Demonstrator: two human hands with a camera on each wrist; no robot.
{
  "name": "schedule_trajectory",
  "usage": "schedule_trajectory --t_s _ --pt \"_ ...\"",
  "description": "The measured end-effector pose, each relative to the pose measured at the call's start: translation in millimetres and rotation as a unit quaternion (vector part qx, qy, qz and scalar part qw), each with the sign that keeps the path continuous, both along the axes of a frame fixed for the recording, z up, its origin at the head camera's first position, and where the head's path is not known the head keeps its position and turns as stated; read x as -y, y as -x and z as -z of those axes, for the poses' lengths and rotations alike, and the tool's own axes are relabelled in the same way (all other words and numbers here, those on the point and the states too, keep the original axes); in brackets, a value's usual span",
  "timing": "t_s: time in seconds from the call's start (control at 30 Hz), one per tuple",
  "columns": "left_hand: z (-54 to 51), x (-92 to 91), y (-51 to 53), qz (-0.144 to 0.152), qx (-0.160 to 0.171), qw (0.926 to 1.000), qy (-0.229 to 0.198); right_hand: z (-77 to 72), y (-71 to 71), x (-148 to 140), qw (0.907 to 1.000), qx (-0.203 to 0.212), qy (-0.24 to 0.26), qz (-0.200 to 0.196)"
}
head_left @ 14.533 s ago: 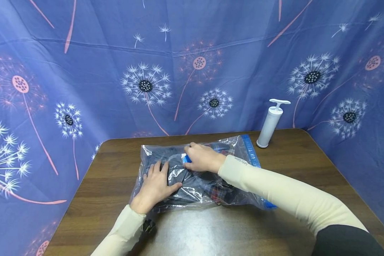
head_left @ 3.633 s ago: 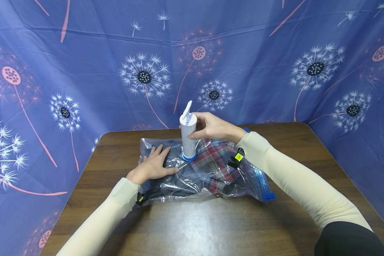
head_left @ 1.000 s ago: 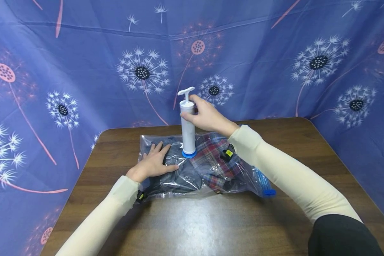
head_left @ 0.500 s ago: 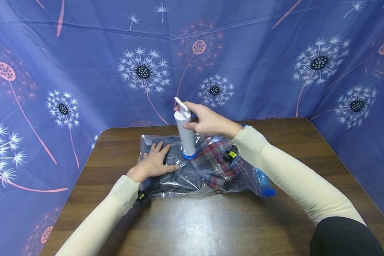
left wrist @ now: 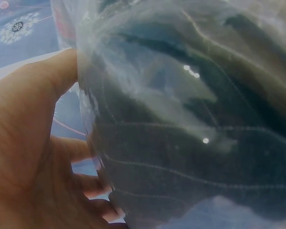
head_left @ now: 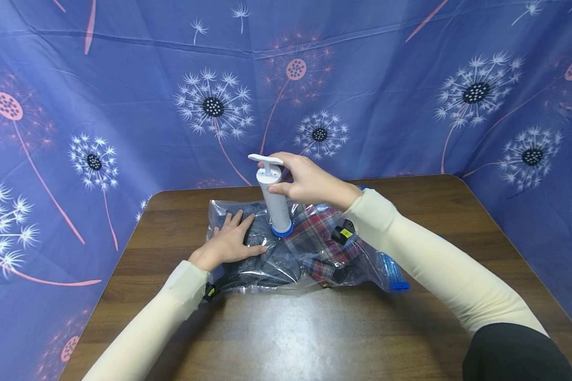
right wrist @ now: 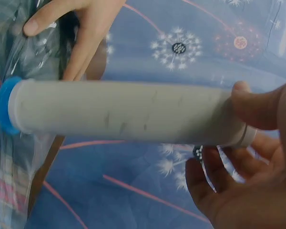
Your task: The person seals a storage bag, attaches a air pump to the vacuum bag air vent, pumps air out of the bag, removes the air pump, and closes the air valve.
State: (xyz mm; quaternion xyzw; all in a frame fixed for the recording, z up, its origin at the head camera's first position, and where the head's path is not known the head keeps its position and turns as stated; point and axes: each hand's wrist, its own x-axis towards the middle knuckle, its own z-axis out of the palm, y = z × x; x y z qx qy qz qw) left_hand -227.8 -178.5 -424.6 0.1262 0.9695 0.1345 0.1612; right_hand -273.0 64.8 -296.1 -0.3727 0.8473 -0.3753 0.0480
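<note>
A clear vacuum storage bag (head_left: 267, 280) lies flat with dark clothing and a red plaid garment (head_left: 316, 233) inside. My left hand (head_left: 226, 244) rests on its left part, fingers spread and straight; the left wrist view shows the fingers against the bagged dark fabric (left wrist: 171, 157). Beside that hand, a white hand pump (head_left: 276, 209) stands on the blue valve ring (head_left: 282, 232), its top leaning left. My right hand (head_left: 310, 180) grips the pump near the top, thumb in front. In the right wrist view, the pump barrel (right wrist: 124, 112) lies between thumb and fingers.
The bag's blue zip strip (head_left: 392, 271) is at its right end. Underneath is a brown wooden table (head_left: 286, 338). A blue dandelion-print cloth (head_left: 171, 127) hangs behind the table and along its sides.
Earlier the pump stood at the back right of the table and my right hand was at the valve. Within the last second, the pump has tilted left and its T-handle turned. My left hand stays put.
</note>
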Motion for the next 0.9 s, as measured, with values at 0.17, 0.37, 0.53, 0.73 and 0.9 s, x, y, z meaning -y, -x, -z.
schedule_trajectory --t_s 0.17,0.37,0.53,0.73,0.9 --pt "0.0 0.8 0.2 -0.002 0.001 1.0 0.0 3.4 2.1 -4 0.9984 0.044 0.032 -0.013" --pt "0.0 0.2 1.3 0.002 0.005 1.0 0.001 9.4 1.9 -5 0.9964 0.038 0.063 0.041" --pt "-0.2 -0.2 1.6 0.001 0.001 1.0 -0.006 9.1 1.4 -6 0.9942 0.051 0.083 0.047" --pt "1.0 0.2 1.4 0.001 -0.002 1.0 -0.004 7.0 1.9 -9 0.9911 0.077 0.108 0.001" --pt "1.1 0.6 0.5 0.002 -0.001 1.0 -0.007 8.0 3.6 -13 0.9899 0.087 0.108 -0.028"
